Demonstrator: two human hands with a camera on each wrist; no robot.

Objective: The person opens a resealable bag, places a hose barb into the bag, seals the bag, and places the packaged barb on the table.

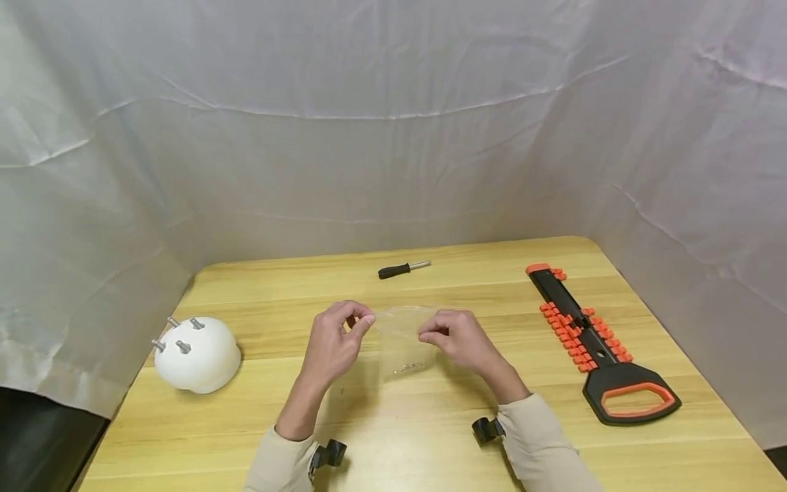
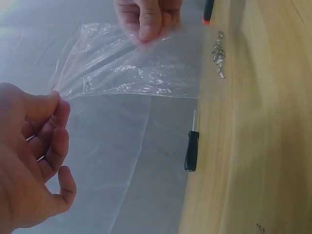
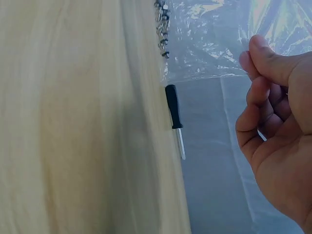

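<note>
Both hands hold a clear plastic bag upright over the middle of the wooden table. My left hand pinches the bag's top left corner, and my right hand pinches the top right. Several small screws lie at the bottom of the bag, also visible as screws in the right wrist view. A black-handled screwdriver lies on the table beyond the hands, untouched.
A white dome-shaped object with several bolts sticking out sits at the table's left. A black and orange tool holder with a handle lies along the right side. White cloth surrounds the table on three sides.
</note>
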